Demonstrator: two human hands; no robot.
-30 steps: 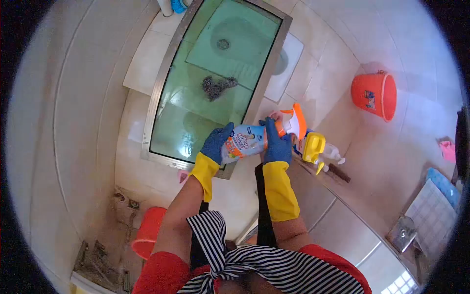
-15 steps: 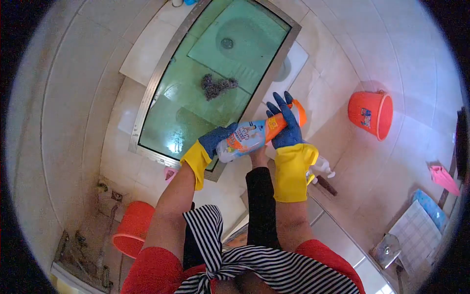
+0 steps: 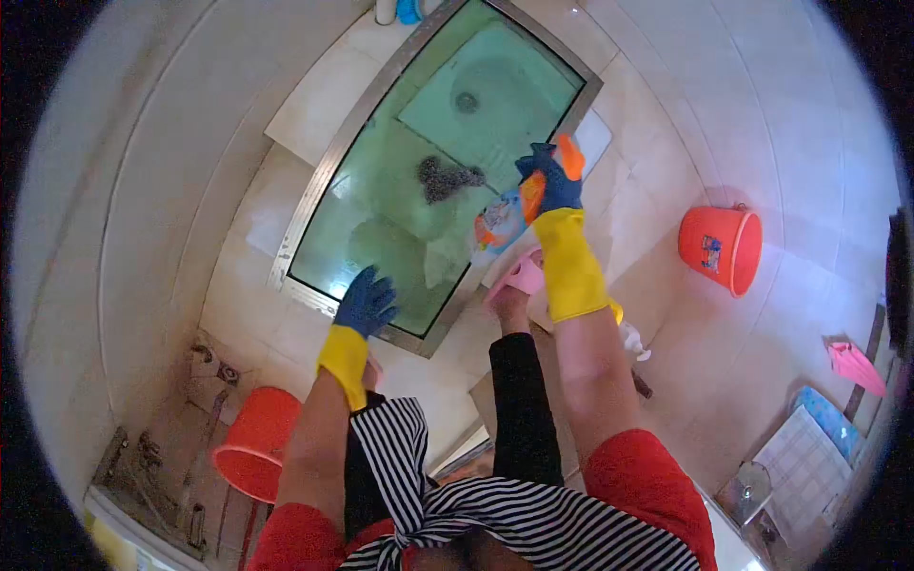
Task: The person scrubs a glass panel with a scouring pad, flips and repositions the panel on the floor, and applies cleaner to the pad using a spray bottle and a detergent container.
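My right hand (image 3: 555,186), in a blue and yellow rubber glove, is wrapped round a cleaner bottle (image 3: 502,221) with a clear lower body and an orange upper part. The bottle is tilted over the right edge of a metal-framed glass panel (image 3: 400,190). Gloved the same way, my left hand (image 3: 367,303) is open, its fingers spread over the panel's lower left corner; whether it touches the glass I cannot tell. A dark, fuzzy clump (image 3: 443,179) appears in the middle of the panel. Through the glass shows a round basin with a drain (image 3: 466,102).
A red bucket (image 3: 721,249) stands on the right, another red bucket (image 3: 255,443) at lower left beside pipes and taps. My foot wears a pink slipper (image 3: 519,276). A white bottle (image 3: 633,343) is partly hidden by my right arm. Pink cloth (image 3: 854,366) is at far right.
My left hand has let go of the bottle's base and moved down and left. My right hand has carried the bottle slightly up, tilting it more steeply.
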